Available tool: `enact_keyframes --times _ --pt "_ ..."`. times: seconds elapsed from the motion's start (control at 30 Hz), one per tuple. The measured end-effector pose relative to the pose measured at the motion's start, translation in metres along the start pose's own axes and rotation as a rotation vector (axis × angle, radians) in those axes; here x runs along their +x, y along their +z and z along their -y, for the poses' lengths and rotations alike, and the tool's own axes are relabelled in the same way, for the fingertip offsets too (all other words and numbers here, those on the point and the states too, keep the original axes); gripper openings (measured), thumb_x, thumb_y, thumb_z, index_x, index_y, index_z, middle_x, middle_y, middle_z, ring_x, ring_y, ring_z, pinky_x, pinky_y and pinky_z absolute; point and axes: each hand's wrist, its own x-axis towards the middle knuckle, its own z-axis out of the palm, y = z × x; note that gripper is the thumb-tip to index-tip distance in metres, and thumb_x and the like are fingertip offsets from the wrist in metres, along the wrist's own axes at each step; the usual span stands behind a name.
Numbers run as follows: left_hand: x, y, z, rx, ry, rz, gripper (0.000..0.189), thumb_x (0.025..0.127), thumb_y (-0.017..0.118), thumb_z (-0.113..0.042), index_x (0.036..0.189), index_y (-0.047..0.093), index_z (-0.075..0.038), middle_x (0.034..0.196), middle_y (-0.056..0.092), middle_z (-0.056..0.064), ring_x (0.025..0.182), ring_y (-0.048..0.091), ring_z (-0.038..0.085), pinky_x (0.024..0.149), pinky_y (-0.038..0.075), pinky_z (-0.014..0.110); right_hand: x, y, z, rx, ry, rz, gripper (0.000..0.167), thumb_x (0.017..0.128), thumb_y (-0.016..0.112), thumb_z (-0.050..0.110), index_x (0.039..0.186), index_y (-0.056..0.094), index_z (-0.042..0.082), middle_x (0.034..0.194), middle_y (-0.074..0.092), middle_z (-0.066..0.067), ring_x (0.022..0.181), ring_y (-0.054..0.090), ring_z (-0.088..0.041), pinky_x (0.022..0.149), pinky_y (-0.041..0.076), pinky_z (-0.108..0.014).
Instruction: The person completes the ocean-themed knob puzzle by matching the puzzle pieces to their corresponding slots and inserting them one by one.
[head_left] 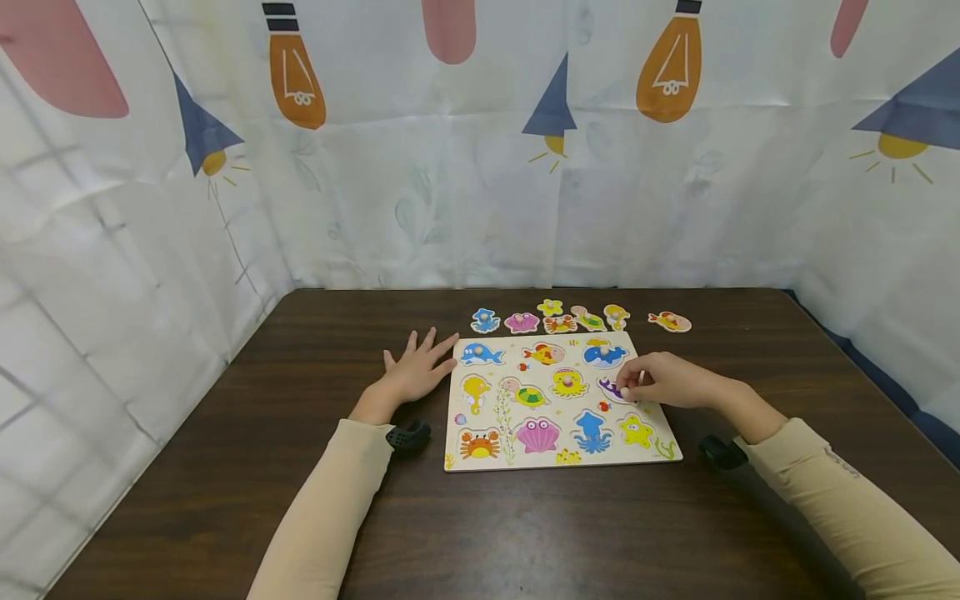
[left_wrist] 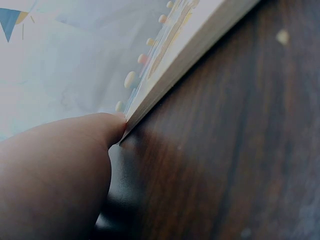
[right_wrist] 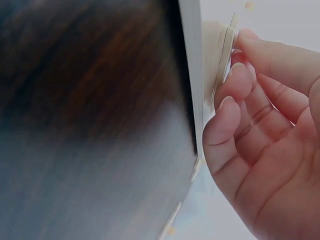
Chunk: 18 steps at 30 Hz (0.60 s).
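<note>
A pale wooden knob puzzle board [head_left: 491,463] with sea animals lies on the dark table. My left hand [head_left: 412,373] rests flat with fingers spread, fingertips at the board's upper left edge; the left wrist view shows the thumb [left_wrist: 112,125] against that edge. Over the right end of the middle row, my right hand [head_left: 652,379] pinches a purple sea-animal piece [head_left: 609,387], its kind mostly hidden by the fingers. In the right wrist view this thin piece [right_wrist: 225,57] is tilted close over the board. Knobbed dolphin [head_left: 480,354], whale [head_left: 604,357] and octopus [head_left: 567,383] pieces sit in the board.
Behind the board lie several loose pieces: a blue squid [head_left: 485,321], pink shell [head_left: 522,323], yellow star [head_left: 550,307], crab [head_left: 559,324], turtle [head_left: 588,318], seahorse [head_left: 617,316] and, farther right, a fish [head_left: 670,322]. A patterned curtain [head_left: 480,208] hangs beyond the table.
</note>
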Motion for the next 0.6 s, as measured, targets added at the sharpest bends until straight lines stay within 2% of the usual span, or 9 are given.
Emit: enact_keyframes --times 0.6 --pt "-0.0006 0.0008 0.0007 -0.002 0.001 0.001 0.063 0.11 0.039 -0.048 0.166 0.023 -0.025 0.17 0.005 0.019 0.153 -0.005 0.048 0.107 -0.009 0.08 0.0016 -0.0029 0.0039 0.003 0.018 0.03 0.004 0.096 0.072 0.009 0.1 0.072 0.009 0.082 0.056 0.003 0.076 0.052 -0.016 0.063 0.043 -0.025"
